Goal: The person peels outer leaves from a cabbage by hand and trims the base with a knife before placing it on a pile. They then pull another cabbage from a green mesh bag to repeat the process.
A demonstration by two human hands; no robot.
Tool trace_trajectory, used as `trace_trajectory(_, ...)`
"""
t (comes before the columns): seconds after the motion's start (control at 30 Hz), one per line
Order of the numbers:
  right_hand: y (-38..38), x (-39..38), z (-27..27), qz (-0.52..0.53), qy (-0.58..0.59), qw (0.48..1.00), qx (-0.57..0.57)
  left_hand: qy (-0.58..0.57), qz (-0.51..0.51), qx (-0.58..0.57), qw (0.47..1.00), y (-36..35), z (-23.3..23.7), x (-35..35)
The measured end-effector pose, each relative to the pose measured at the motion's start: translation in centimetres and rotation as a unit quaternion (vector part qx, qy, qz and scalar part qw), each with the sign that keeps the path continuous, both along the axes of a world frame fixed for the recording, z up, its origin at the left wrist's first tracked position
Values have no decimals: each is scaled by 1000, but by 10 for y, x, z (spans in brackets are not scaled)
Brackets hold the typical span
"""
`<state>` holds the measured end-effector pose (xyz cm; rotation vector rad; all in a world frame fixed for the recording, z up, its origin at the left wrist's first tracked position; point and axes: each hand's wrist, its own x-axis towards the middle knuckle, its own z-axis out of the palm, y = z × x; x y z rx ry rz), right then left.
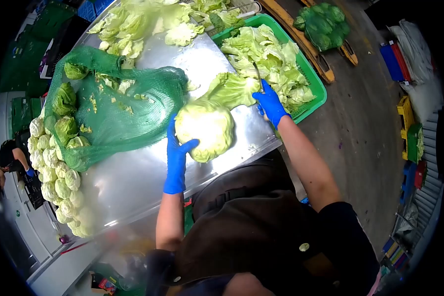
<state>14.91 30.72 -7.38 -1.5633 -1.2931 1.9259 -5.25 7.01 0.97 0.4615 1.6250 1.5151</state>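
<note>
A large pale green cabbage (205,130) rests on the metal table (128,190). My left hand (177,154), in a blue glove, holds its left side with the thumb over the front. My right hand (271,103), also gloved in blue, is closed at the end of a loose outer leaf (234,90) that stretches right from the cabbage; a dark thin object (257,70) rises beside the fingers, too small to name surely. Just behind my right hand is a green crate (320,93) full of leaves. Left of the cabbage lies a green net bag (148,111) with several cabbages inside.
Several trimmed cabbages (49,158) are piled along the table's left edge. Loose leaves (128,24) cover its far end. A netted cabbage bag (322,25) sits by an orange pallet jack (301,34). Another person's arm (20,157) shows at far left.
</note>
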Motion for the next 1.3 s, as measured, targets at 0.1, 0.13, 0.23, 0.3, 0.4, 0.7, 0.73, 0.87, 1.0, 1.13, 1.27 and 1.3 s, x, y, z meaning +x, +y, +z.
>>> trace_trajectory(0.1,-10,-9,71,181,-231,869,398,-57,-10,13,998,7,18,14)
trace_trajectory(0.13,-23,-16,89,156,-156,886,408,-44,-3,8,999,7,15,16)
trace_trajectory(0.23,-63,-21,118,295,-112,917,245,56,0,4,998,7,1,21)
trace_trajectory(0.3,-73,-25,88,236,-28,916,322,197,-14,13,980,7,-4,28)
trace_trajectory(0.4,-68,-29,79,227,-25,907,353,239,-60,-45,968,14,9,28)
trace_trajectory(0.7,-106,-6,101,253,-221,828,450,146,53,-71,985,33,14,38)
trace_trajectory(0.73,-111,-7,114,277,-219,867,352,154,54,-72,984,32,15,41)
trace_trajectory(0.87,-101,-18,105,291,-231,861,347,204,48,-76,975,32,10,43)
trace_trajectory(1.0,-72,-16,76,245,-157,897,332,312,24,-111,943,40,12,54)
trace_trajectory(1.13,-44,-12,80,302,-232,875,299,321,9,-128,938,46,14,47)
trace_trajectory(1.27,13,23,20,315,-216,860,338,150,-10,-4,989,24,-10,13)
trace_trajectory(1.3,9,23,19,351,-191,830,388,155,-32,-14,987,19,-6,9)
